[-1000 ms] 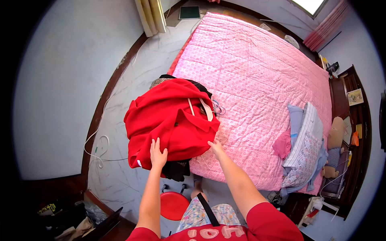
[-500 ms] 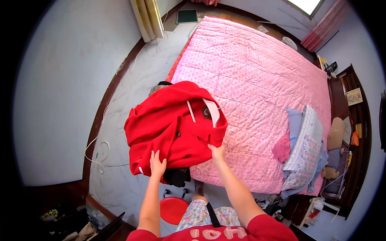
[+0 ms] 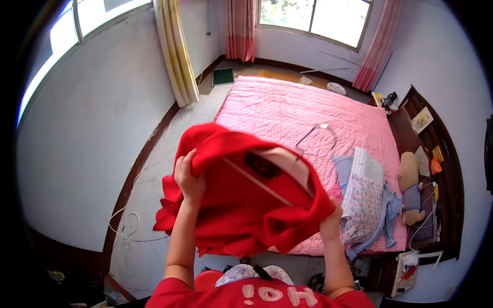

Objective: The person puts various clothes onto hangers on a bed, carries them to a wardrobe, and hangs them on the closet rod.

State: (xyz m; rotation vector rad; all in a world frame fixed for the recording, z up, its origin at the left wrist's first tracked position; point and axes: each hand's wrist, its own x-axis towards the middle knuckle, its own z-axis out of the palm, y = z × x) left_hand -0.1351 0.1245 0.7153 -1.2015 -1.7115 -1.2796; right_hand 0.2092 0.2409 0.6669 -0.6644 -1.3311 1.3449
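A red coat (image 3: 221, 205) hangs between my two hands, raised in front of me with its collar opening facing up. Inside the neck shows a pale hanger (image 3: 290, 163), its metal hook sticking out toward the bed, and a dark label lies beside it. My left hand (image 3: 190, 177) grips the coat's left shoulder, fingers closed over the cloth. At the opposite side, my right hand (image 3: 331, 215) holds the cloth edge, its fingers partly hidden by the fabric. The coat's lower part drops in folds toward my lap.
A bed with a pink quilt (image 3: 277, 102) lies beyond the coat. On its right are a patterned pillow (image 3: 362, 205) and blue clothes (image 3: 387, 215). A red stool (image 3: 208, 280) stands by my legs. A white cable (image 3: 131, 226) runs along the floor at left.
The coat has been lifted and spread wider, its collar turned up. My left hand has moved up to the shoulder, my right hand further right. My view has tilted up toward the windows.
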